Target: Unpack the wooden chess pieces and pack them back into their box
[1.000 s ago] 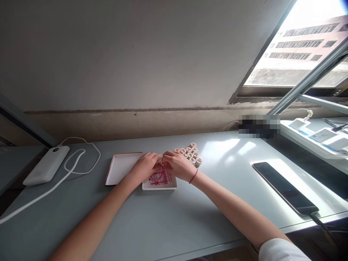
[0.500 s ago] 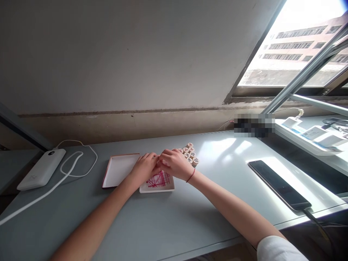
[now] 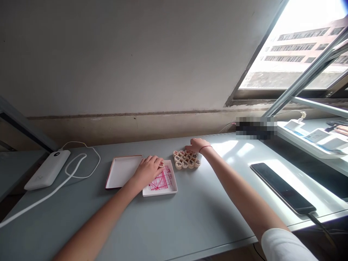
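Observation:
My left hand (image 3: 149,169) rests at the upper left of the small white box tray (image 3: 160,194). Its curled fingers hold a round wooden Chinese chess piece (image 3: 161,164) with a red character. Inside the tray lies a sheet (image 3: 160,181) with red board lines. To the right, several Chinese chess pieces (image 3: 185,164) stand packed in rows, red characters at the back and black in front. My right hand (image 3: 196,145) reaches over the back right corner of this group, fingers closed down on a piece there; its fingertips are partly hidden.
An open box lid (image 3: 123,172) with a white inside lies left of the tray. Farther left are a white power bank (image 3: 48,170) and its looping cable (image 3: 73,166). A phone (image 3: 282,188) with a cable lies at the right, below a white power strip (image 3: 312,139).
My right hand has left my left hand above the tray and moved right and back to the chess pieces. More of the pieces and the tray now show.

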Available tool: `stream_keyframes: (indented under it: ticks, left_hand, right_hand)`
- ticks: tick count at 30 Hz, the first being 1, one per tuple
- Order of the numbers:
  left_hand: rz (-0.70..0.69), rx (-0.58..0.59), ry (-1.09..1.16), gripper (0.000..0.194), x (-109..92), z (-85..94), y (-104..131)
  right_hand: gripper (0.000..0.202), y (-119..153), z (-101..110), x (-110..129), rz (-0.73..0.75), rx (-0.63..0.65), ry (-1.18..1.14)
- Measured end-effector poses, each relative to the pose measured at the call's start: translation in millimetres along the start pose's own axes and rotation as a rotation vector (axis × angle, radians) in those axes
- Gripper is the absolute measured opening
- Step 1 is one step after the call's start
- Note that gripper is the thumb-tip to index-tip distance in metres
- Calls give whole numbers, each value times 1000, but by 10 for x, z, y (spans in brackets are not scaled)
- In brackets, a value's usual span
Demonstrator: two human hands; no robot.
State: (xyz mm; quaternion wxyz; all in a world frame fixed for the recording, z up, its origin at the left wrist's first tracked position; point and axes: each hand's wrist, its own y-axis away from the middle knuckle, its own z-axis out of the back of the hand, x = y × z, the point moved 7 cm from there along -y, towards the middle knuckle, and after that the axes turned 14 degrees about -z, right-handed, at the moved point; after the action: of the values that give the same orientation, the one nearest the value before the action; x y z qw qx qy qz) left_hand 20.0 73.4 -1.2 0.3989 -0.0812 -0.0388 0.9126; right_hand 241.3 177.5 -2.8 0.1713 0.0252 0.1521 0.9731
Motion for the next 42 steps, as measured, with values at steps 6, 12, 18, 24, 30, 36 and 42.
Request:
stream_keyframes:
  ticks: [6, 12, 18, 24, 30, 36, 42]
  left_hand:
    - [4, -28, 10, 26, 19, -6, 25]
    - [6, -270, 108, 49, -29, 173, 31]
    - [-38, -359, 382, 29, -199, 281, 19]
    - [-21, -401, 373, 19, -160, 290, 24]
    - [-62, -369, 242, 20, -160, 280, 18]
    - [-161, -287, 73, 6, -263, 169, -48]
    - [-116, -246, 36, 9, -166, 163, -52]
  right_hand:
    - [19, 2, 110, 64, 48, -37, -31]
    - [26, 674, 237, 305, 277, -226, -240]
    - [26, 1310, -92, 529, 621, -13, -750]
    - [32, 1200, -156, 400, 596, 68, -1029]
    - [40, 1026, -148, 211, 485, 114, -1304]
    - [34, 1015, -178, 208, 496, -35, -1102]
    - [18, 1250, -178, 359, 665, -195, -754]
